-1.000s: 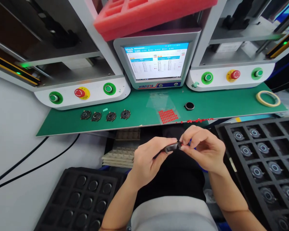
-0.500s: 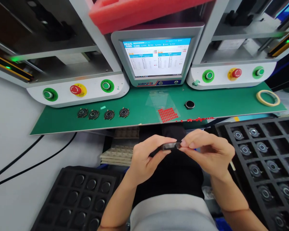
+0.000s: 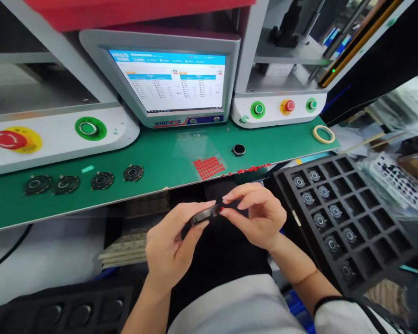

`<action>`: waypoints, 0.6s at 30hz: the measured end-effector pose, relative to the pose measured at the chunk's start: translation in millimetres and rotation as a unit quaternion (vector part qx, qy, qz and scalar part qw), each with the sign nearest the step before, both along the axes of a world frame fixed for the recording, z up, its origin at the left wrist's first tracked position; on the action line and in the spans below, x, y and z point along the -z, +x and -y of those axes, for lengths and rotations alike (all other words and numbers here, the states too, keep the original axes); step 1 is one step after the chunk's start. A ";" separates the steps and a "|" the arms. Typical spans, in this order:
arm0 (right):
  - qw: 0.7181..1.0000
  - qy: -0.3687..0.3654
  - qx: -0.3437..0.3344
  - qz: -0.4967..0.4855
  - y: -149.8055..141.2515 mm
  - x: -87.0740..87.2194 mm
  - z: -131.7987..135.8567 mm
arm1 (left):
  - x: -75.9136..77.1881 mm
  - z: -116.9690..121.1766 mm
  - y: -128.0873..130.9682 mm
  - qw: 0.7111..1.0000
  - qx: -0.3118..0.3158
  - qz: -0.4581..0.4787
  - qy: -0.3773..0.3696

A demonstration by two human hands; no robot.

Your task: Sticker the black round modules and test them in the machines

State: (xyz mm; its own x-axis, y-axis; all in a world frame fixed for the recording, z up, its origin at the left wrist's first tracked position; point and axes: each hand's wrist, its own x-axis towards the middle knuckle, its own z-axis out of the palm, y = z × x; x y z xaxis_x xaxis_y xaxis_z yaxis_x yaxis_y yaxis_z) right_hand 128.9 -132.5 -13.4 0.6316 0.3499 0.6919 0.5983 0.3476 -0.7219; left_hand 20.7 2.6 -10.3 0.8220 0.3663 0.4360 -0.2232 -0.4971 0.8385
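Observation:
My left hand point(image 3: 176, 241) grips a dark round watch case point(image 3: 204, 215) by its rim, tilted on edge, between thumb and fingers. At the case's right end is my right hand point(image 3: 259, 213), its thumb and index finger close together with a slight gap. A small red sticker point(image 3: 222, 209) shows at the right thumb tip, beside the case. On the green bench point(image 3: 153, 153) lies a sheet of red stickers point(image 3: 209, 168), with loose red bits point(image 3: 252, 168) along the front edge. Another round watch case point(image 3: 238, 150), with a black face, rests behind them.
Several watch back parts point(image 3: 102, 180) line the bench at left. A black foam tray point(image 3: 365, 222) holding similar parts stands at right; another dark tray point(image 3: 59, 297) sits lower left. Behind are a monitor point(image 3: 174, 83), press control buttons point(image 3: 88, 129) and a tape roll point(image 3: 323, 134).
The view has swung to the right, so the bench items shift left in it. My right thumb and index finger have parted slightly at the case's end, baring the red sticker.

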 end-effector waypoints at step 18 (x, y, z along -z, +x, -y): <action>0.975 -0.098 0.114 0.163 -15.6 -9.4 13.0 | 1.7 14.2 1.0 0.992 -0.123 0.019 0.001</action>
State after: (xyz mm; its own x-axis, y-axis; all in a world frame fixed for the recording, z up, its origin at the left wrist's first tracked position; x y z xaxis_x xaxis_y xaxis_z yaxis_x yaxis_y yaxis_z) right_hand 113.3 -145.4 -4.1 0.4659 0.3718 0.8029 0.8528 0.0532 -0.5195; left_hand 21.7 -11.6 -12.0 0.6908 0.5527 0.4662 -0.1272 -0.5418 0.8308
